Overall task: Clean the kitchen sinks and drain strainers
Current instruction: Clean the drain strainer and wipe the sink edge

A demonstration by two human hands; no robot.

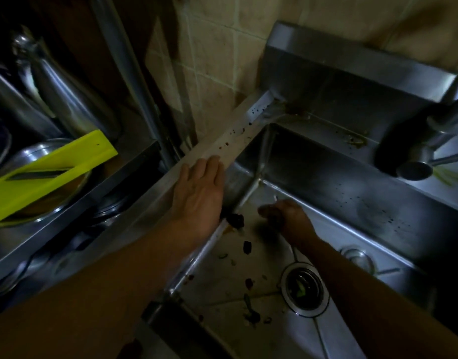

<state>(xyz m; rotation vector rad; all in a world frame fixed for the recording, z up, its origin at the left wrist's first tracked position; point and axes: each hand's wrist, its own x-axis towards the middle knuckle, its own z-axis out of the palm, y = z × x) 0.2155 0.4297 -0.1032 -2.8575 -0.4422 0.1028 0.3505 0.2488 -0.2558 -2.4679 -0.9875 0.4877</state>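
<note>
A stainless steel sink (pixel 326 177) fills the right half of the view. Dark and green food scraps (pixel 247 247) lie scattered on its floor. The round drain strainer (pixel 304 290) sits near the front with green bits inside. My left hand (pixel 199 195) lies flat, fingers straight, on the sink's left rim. My right hand (pixel 282 215) reaches down to the sink floor near the far left corner, fingers curled. It is blurred, and I cannot tell whether it holds anything.
A faucet (pixel 417 161) juts in from the right above the basin. To the left stands a rack with steel pots (pixel 64 99), a pan and a yellow-green slicer (pixel 49 169). A tiled wall (pixel 217 60) rises behind. Specks dot the sink rim (pixel 238 136).
</note>
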